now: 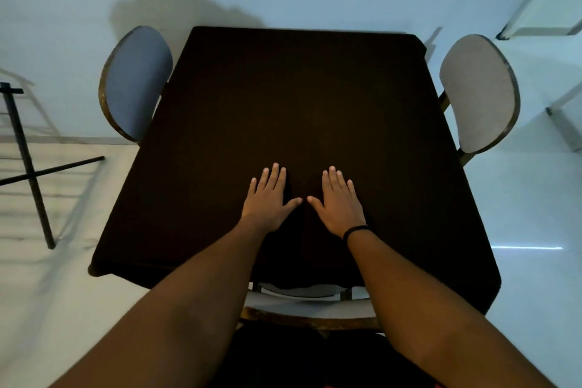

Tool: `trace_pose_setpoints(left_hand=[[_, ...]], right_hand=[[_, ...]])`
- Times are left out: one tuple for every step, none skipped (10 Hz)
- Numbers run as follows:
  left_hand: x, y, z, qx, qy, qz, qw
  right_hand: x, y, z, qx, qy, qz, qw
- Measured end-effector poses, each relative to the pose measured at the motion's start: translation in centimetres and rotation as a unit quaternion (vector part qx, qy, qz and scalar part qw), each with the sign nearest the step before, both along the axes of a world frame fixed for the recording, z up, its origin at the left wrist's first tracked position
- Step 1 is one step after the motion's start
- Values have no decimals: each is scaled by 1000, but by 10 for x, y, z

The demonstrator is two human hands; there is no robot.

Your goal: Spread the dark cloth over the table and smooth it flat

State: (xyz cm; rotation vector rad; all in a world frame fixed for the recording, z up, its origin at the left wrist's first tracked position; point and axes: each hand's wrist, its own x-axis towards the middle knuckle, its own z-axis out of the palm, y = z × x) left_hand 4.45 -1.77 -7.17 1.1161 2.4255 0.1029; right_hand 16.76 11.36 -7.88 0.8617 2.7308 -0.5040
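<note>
both hands, left hand and right hand, lay spread flat, thumbs nearly touching, on the dark cloth; it looked soft, light, best pushed outward by palms.

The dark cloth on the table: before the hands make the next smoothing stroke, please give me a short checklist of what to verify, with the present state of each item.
1. Dark cloth covers the table top to all visible edges: ok.
2. Left hand lies flat, palm down, fingers spread: ok.
3. Right hand lies flat, palm down: ok.
4. Both hands start near the middle, thumbs almost touching: ok.
5. Surface free of wrinkles: cannot tell, the cloth is too dark.
6. Cloth hangs evenly at the near edge: cannot tell, the arms hide part of it.
</note>
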Motion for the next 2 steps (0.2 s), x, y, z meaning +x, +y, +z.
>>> trace_pose_setpoints(left_hand=[[1, 0, 4, -4, 2, -7, 1000], [-1, 8, 15, -4, 8, -1, 1000]], right_hand=[[0, -1, 0, 11, -3, 2, 1000], [-8, 5, 8, 37, -3, 7, 999]])
